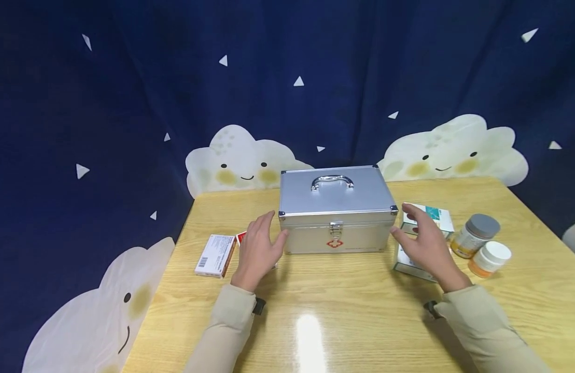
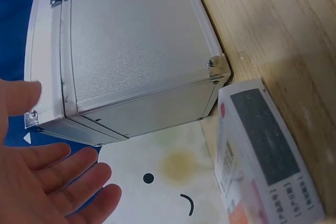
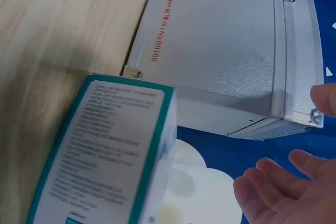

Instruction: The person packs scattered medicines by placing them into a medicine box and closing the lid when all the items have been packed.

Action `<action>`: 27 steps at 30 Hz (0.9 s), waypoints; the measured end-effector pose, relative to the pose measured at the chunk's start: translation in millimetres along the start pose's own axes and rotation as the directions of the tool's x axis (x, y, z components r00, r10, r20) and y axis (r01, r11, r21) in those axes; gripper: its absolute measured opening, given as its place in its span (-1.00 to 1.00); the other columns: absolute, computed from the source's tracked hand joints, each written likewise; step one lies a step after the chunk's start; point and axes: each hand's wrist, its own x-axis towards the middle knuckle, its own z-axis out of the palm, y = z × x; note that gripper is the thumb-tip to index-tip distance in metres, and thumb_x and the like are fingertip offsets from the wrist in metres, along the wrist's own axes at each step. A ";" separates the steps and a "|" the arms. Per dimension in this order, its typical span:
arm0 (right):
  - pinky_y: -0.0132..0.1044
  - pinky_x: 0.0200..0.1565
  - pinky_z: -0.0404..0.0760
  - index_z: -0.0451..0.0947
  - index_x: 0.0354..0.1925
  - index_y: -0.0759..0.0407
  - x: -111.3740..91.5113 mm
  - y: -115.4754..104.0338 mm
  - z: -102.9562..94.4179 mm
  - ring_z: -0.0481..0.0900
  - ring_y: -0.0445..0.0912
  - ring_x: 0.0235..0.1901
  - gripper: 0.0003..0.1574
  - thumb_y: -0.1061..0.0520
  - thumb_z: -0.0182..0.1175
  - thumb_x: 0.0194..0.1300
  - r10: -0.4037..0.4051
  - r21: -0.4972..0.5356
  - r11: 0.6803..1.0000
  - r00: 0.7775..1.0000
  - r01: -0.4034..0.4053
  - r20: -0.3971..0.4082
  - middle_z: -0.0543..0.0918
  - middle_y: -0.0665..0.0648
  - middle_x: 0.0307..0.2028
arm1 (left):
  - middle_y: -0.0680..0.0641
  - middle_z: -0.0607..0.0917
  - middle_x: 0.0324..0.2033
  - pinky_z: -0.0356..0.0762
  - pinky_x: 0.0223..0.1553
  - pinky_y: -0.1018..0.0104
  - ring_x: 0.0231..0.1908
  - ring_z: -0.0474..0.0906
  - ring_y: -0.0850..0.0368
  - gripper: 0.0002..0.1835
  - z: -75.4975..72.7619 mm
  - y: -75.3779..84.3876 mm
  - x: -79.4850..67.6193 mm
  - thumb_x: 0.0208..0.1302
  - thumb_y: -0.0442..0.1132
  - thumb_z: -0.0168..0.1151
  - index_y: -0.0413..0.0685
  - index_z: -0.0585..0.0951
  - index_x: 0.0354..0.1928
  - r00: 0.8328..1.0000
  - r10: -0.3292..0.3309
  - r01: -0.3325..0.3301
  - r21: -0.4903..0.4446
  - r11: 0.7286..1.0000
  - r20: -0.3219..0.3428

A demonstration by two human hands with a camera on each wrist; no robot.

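A silver first-aid case (image 1: pixel 338 235) with a metal handle (image 1: pixel 332 179) on its lid stands closed on the table, its front latch (image 1: pixel 336 229) fastened above a red cross emblem. My left hand (image 1: pixel 259 251) is at the case's left front corner, fingers spread and holding nothing. At the opposite corner my right hand (image 1: pixel 427 246) is likewise spread and holds nothing. In the left wrist view, the thumb is close to the lid edge; whether it touches cannot be told. A white medicine box (image 2: pixel 268 156) lies beside the case under the left hand. A green-edged box (image 3: pixel 105 150) is near the right hand.
Another medicine box (image 1: pixel 215 255) lies at the left of the wooden table (image 1: pixel 287 311). On the right are a teal-and-white box (image 1: pixel 429 216), a grey-capped bottle (image 1: pixel 475 235) and a white-capped bottle (image 1: pixel 490 258). A dark blue curtain (image 1: pixel 287 114) with clouds hangs behind.
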 end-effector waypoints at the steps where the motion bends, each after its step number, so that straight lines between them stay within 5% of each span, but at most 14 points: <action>1: 0.28 0.11 0.49 0.17 0.43 0.39 0.0 0.4 0.6 0.37 0.39 0.26 -0.18 0.04 0.20 0.40 -0.003 0.003 1.000 1.000 0.003 0.003 0.37 0.49 0.34 | -0.16 0.54 0.30 0.54 0.17 -0.07 0.24 0.50 -0.16 -0.33 0.4 -0.6 -0.4 0.33 0.09 0.21 -0.09 0.42 0.38 1.000 0.000 0.000 0.000 1.000 0.003; 9: 0.27 0.12 0.50 0.16 0.45 0.35 0.6 5.5 2.5 0.40 0.37 0.26 -0.17 0.02 0.19 0.40 -0.010 0.010 1.000 0.999 0.010 0.036 0.35 0.47 0.36 | -0.14 0.48 0.36 0.41 0.32 -0.12 0.36 0.40 -0.17 -0.31 3.0 -3.0 1.3 0.34 0.14 0.18 -0.02 0.39 0.41 0.999 -0.012 0.015 -0.071 0.997 0.045; 16: 0.26 0.09 0.55 0.12 0.50 0.28 2.2 9.0 4.7 0.52 0.43 0.15 -0.15 -0.02 0.17 0.43 -0.026 0.012 1.000 0.994 0.025 0.103 0.41 0.51 0.32 | -0.21 0.49 0.35 0.36 0.39 -0.01 0.36 0.42 -0.17 -0.37 9.1 -5.2 5.7 0.40 0.00 0.17 -0.17 0.40 0.40 0.998 0.052 -0.047 -0.165 0.985 0.022; 22: 0.16 -0.07 0.67 0.33 0.39 0.29 6.2 8.7 12.3 0.70 0.33 -0.08 -0.31 0.02 0.19 0.43 -0.067 0.004 0.998 0.998 0.067 0.016 0.64 0.47 0.08 | -0.23 0.71 0.08 0.65 0.06 0.03 0.07 0.66 -0.13 -0.51 13.0 -4.7 7.5 0.38 -0.11 0.22 -0.17 0.53 0.28 0.996 0.081 -0.088 -0.213 0.973 -0.044; 27: 0.14 -0.07 0.68 0.38 0.34 0.36 11.9 7.8 19.4 0.70 0.31 -0.05 -0.33 0.00 0.19 0.43 -0.033 0.033 0.999 0.999 0.034 -0.036 0.62 0.46 0.11 | -0.24 0.73 0.00 0.69 -0.07 0.04 -0.06 0.69 -0.15 -0.51 17.6 -3.9 9.6 0.34 -0.12 0.27 -0.24 0.57 0.23 0.997 0.020 -0.039 -0.280 0.959 -0.068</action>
